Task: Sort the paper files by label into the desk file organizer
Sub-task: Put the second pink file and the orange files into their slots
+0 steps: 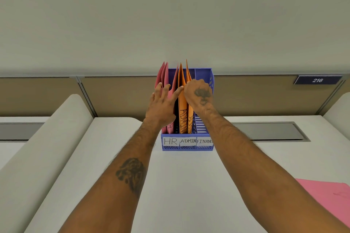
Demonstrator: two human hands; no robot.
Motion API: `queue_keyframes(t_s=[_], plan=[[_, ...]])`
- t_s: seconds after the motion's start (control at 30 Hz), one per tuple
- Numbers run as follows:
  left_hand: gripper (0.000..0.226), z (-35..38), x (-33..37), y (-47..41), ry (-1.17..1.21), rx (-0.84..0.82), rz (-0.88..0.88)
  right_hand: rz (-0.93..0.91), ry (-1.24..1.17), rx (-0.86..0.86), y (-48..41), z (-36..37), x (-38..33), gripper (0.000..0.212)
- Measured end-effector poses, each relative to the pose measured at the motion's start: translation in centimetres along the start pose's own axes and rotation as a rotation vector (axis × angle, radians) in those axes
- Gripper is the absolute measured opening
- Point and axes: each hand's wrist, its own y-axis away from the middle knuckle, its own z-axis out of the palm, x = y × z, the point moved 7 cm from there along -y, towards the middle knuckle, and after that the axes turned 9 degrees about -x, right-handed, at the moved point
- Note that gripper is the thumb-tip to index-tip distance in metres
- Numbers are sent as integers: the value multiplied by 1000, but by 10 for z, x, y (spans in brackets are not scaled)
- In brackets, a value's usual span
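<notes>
1. Standing upright at the far edge of the white desk, against the tan partition panel: a blue plastic three-slot file organizer, front labels reading HR, ADMIN and FINANC, the last cut off by its edge.
2. Leaning inside the organizer's left HR slot: pink paper files, tips fanning above its back wall.
3. Filling the organizer's middle ADMIN slot: orange paper files, handwritten lettering running down the front one.
4. Showing only bare blue ribs in the organizer's right slot.
5. Reaching over the organizer's left side: left hand, fingers spread open, tips pressing against the pink files, index touching the edge of an orange one, gripping nothing.
6. Hovering at the organizer's top right: right hand, fingers curled closed on the upper edge of an orange file, knuckles hiding the grip itself.
7. Blocking the organizer's lower left corner and right wall: both forearms.
8. Lying flat on the desk, well right of and nearer than the organizer: one pink paper folder, partly cut off by the frame.
9. Hanging on the partition far right of the organizer: a dark blue sign reading 216.
</notes>
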Motion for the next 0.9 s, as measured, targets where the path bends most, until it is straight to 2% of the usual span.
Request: queue_keyframes(t_s=[0.17,0.27,0.47,0.57,0.73,0.9], plan=[[111,-2,1,3,20,-12,-4,3,32,-39,3,3,4,44],[111,-4,1,5,25,-25,1,-8,8,-33,6,1,8,54],[112,-4,0,23,41,-9,-3,-150,-29,-48,23,1,17,53],[107,-3,0,42,13,19,-22,-154,-12,-53,47,2,27,62],[100,6,5,81,2,18,-22,-176,214,-167,99,23,51,73],[98,22,13,117,9,-14,-10,-193,414,-187,142,38,69,80]])
